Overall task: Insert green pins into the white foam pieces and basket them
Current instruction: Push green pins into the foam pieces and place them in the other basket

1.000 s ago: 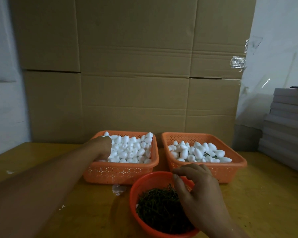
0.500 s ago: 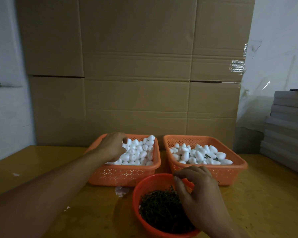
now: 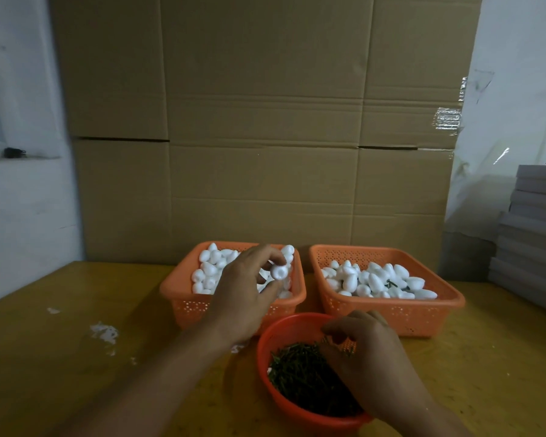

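Left hand (image 3: 243,291) is now lifting one white egg-shaped foam piece (image 3: 279,272) clear of the left orange basket (image 3: 183,302) — right hand (image 3: 364,354) is pinching at green pins (image 3: 300,373) in the near red bowl (image 3: 292,326), so insertion looks next.

Beyond the hands, tall cardboard boxes (image 3: 265,127) stand against the wall, grey boards (image 3: 530,225) are stacked far right, and white crumbs (image 3: 103,331) dot the yellow counter (image 3: 60,357) left.

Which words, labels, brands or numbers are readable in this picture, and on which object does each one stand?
None. The cardboard boxes, both baskets, the bowl and the stack of boards show no readable print.
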Demonstrator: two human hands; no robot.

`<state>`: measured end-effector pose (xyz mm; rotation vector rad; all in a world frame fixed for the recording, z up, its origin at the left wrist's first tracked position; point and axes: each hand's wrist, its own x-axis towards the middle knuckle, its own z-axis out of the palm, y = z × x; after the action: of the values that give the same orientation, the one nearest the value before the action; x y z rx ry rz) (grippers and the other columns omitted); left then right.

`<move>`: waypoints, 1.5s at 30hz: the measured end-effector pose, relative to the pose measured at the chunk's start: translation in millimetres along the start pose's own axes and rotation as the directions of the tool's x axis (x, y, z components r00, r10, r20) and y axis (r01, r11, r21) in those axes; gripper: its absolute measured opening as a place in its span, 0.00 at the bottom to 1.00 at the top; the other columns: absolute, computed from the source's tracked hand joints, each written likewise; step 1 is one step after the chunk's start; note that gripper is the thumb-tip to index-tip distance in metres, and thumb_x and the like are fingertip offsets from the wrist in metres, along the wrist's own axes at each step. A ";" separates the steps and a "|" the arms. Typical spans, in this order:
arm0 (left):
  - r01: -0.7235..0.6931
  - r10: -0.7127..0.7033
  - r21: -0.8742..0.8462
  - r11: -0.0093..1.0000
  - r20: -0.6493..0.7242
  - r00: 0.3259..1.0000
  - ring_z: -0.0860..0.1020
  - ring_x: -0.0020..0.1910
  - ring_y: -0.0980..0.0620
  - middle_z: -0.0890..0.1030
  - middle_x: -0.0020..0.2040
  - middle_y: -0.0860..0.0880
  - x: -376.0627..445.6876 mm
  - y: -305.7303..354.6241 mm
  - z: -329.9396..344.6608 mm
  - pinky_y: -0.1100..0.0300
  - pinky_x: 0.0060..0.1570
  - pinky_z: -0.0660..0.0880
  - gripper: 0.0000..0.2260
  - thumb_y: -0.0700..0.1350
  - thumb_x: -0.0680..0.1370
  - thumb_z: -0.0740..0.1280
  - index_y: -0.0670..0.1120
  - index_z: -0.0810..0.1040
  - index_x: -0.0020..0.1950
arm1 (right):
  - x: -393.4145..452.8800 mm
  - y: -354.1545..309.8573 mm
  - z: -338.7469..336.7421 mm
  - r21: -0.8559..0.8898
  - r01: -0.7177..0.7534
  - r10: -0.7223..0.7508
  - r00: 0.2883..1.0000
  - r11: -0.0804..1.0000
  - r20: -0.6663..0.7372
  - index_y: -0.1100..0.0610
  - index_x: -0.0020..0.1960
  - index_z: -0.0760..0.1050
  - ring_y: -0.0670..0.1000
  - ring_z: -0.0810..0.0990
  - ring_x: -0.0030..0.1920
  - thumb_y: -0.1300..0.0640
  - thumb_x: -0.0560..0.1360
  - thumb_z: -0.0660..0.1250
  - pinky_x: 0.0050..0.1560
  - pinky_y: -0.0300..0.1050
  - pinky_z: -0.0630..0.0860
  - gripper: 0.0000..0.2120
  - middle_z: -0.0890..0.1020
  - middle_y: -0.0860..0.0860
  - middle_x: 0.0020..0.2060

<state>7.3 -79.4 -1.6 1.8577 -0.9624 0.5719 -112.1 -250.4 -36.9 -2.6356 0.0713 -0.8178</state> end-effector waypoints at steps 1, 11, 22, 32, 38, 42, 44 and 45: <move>0.004 -0.004 -0.015 1.000 -0.004 1.000 0.76 0.49 0.65 0.79 0.47 0.62 -4.6 3.4 0.3 0.75 0.47 0.70 0.12 0.36 0.75 0.72 0.52 0.77 0.49 | 0.1 -0.4 0.1 -0.002 -0.006 0.006 1.000 1.000 0.015 0.44 0.60 0.81 0.40 0.70 0.52 0.50 0.74 0.73 0.52 0.36 0.71 0.15 0.78 0.38 0.46; 0.001 -0.001 -0.092 0.996 -0.005 1.000 0.79 0.51 0.58 0.79 0.53 0.61 -44.3 20.1 4.4 0.71 0.47 0.74 0.17 0.36 0.74 0.74 0.57 0.76 0.50 | 1.0 -0.3 3.1 -0.068 -0.004 0.015 0.988 0.998 0.154 0.48 0.52 0.84 0.43 0.71 0.51 0.53 0.74 0.71 0.53 0.41 0.74 0.07 0.82 0.44 0.45; 0.015 -0.003 -0.131 0.991 0.084 0.996 0.80 0.55 0.57 0.80 0.55 0.61 -60.3 30.7 1.8 0.58 0.49 0.80 0.18 0.42 0.77 0.72 0.64 0.76 0.57 | 13.9 -9.2 13.3 -0.190 0.057 0.029 0.907 0.980 0.421 0.49 0.53 0.79 0.50 0.78 0.54 0.41 0.75 0.67 0.57 0.50 0.77 0.14 0.83 0.47 0.49; -0.098 0.119 -0.189 0.977 0.107 0.987 0.79 0.61 0.55 0.80 0.57 0.60 -62.3 35.4 4.0 0.65 0.56 0.74 0.13 0.48 0.82 0.62 0.61 0.79 0.63 | 20.3 -5.0 24.9 -0.225 0.024 0.097 0.855 0.974 0.510 0.55 0.53 0.79 0.52 0.82 0.50 0.52 0.77 0.67 0.54 0.50 0.80 0.09 0.83 0.51 0.50; 0.115 -0.046 -0.303 0.946 0.226 0.973 0.80 0.58 0.59 0.82 0.56 0.62 -66.4 30.5 7.6 0.57 0.57 0.79 0.19 0.59 0.71 0.69 0.68 0.75 0.62 | 19.0 -2.5 21.2 -0.190 0.004 0.086 0.883 0.982 0.462 0.53 0.60 0.76 0.53 0.81 0.55 0.52 0.75 0.68 0.57 0.50 0.78 0.15 0.82 0.51 0.55; 0.140 -0.065 -0.339 0.930 0.222 0.973 0.81 0.56 0.60 0.84 0.53 0.60 -66.0 29.6 8.6 0.57 0.52 0.79 0.15 0.60 0.72 0.68 0.64 0.73 0.58 | 21.0 -2.3 14.6 -0.161 -0.087 0.151 0.881 0.983 0.449 0.52 0.56 0.77 0.51 0.81 0.50 0.51 0.70 0.74 0.53 0.49 0.80 0.17 0.82 0.49 0.50; 0.141 -0.059 -0.362 0.921 0.228 0.972 0.82 0.54 0.58 0.84 0.53 0.59 -65.2 29.8 7.8 0.59 0.49 0.79 0.13 0.61 0.74 0.66 0.63 0.71 0.57 | 21.9 -2.4 11.1 -0.141 -0.106 0.159 0.879 0.984 0.449 0.54 0.51 0.79 0.50 0.82 0.46 0.52 0.70 0.75 0.50 0.49 0.81 0.12 0.83 0.49 0.46; 0.143 -0.059 -0.369 0.918 0.229 0.972 0.82 0.54 0.57 0.84 0.52 0.59 -64.7 30.3 7.3 0.58 0.49 0.80 0.13 0.61 0.75 0.66 0.63 0.71 0.58 | 21.7 -2.6 9.6 -0.132 -0.112 0.160 0.883 0.985 0.441 0.55 0.49 0.80 0.49 0.82 0.45 0.54 0.70 0.75 0.49 0.48 0.81 0.10 0.84 0.49 0.44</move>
<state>-55.2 -69.3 -35.6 1.6201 -1.0281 0.1049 -88.9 -248.1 -31.5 -2.8080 0.1760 -0.1439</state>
